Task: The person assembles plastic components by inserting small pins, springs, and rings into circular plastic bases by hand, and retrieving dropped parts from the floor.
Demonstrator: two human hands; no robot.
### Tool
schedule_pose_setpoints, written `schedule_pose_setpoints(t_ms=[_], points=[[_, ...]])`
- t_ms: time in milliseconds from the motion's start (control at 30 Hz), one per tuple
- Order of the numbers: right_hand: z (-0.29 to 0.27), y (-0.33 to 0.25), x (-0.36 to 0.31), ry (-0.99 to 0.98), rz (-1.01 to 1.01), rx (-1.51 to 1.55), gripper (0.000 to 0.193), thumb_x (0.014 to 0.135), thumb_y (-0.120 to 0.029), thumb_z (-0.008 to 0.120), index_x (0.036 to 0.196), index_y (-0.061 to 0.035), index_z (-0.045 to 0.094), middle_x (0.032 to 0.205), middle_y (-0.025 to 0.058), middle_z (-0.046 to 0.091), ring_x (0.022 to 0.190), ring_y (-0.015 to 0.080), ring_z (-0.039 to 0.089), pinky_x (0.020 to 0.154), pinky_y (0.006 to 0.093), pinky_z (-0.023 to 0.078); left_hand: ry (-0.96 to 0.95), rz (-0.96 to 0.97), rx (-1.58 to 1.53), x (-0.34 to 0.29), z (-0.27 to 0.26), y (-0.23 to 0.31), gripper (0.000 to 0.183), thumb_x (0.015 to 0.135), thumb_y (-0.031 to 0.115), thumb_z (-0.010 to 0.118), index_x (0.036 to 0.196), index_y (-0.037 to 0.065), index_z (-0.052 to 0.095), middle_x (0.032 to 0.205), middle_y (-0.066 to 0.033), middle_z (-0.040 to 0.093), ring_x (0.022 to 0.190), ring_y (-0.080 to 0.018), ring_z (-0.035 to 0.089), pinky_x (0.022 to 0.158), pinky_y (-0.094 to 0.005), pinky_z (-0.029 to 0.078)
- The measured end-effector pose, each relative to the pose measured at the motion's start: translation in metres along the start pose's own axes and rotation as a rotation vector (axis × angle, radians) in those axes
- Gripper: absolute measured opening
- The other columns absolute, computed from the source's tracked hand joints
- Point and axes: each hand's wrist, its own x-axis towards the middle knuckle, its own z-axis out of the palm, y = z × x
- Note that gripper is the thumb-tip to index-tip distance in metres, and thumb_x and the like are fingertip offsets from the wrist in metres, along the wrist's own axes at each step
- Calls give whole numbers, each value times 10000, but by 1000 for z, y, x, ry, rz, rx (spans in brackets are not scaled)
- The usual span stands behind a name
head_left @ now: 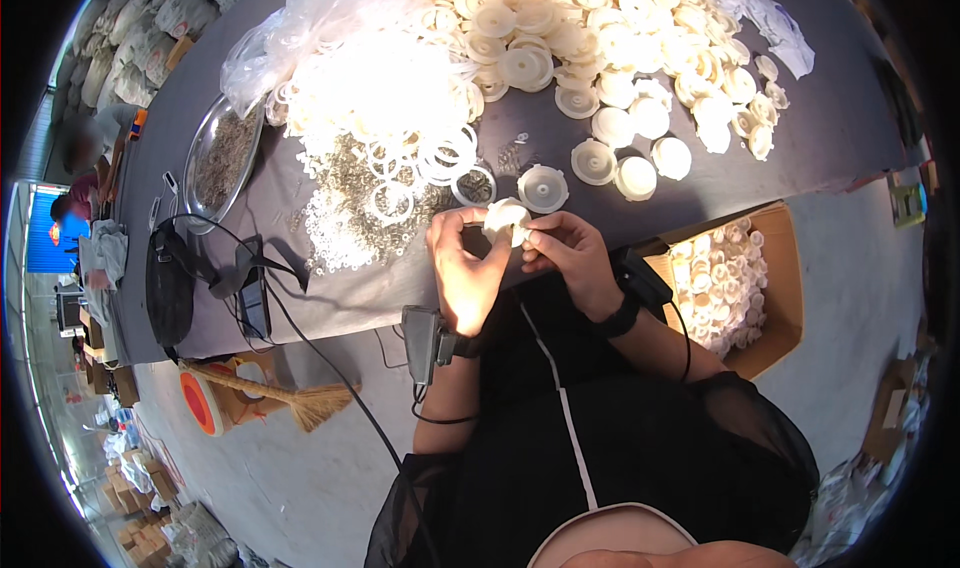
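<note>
Both my hands meet over the table's near edge. My left hand (465,263) grips a white round plastic part (507,218) between thumb and fingers. My right hand (572,253) is closed in a pinch at the part's right side; whatever small piece may sit in its fingertips is too small to make out. Just beyond my hands lies a white plastic disc (543,187) with a raised centre. To the left are a heap of small rings and metal pieces (355,203) and some larger white rings (393,201).
A big pile of white round parts (590,28) covers the table's far side. At the left stand an oval metal tray (222,163) of small pieces and a black bag (170,293). A cardboard box (785,298) of white parts is at my right. A broom (310,400) lies below the table.
</note>
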Motion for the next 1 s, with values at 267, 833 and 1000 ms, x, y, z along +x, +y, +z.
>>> schedule_pose_setpoints(t_ms=[267, 833, 1000], points=[[1, -3, 0, -99, -150, 0, 116, 860, -36, 571, 968, 5, 586, 844, 59, 619, 760, 101, 600, 680, 240, 518, -139, -312, -771, -1, -4, 3, 177, 794, 1, 658, 945, 24, 569, 865, 11, 622, 720, -20, 505, 640, -176, 391], [0, -29, 4, -253, -61, -51, 137, 821, -20, 621, 947, 30, 599, 819, 68, 626, 688, 100, 594, 650, 222, 496, -123, -92, -610, -13, -12, 3, 286, 782, -36, 645, 1059, -5, 579, 986, -43, 625, 887, -99, 549, 822, -245, 416], [-2, -35, 4, -248, -16, -7, 150, 817, -34, 632, 944, 37, 598, 818, 74, 626, 685, 108, 597, 650, 230, 501, -109, -99, -618, -16, -8, 1, 286, 785, -56, 629, 1063, -21, 572, 1033, -67, 610, 948, -126, 549, 862, -259, 408]])
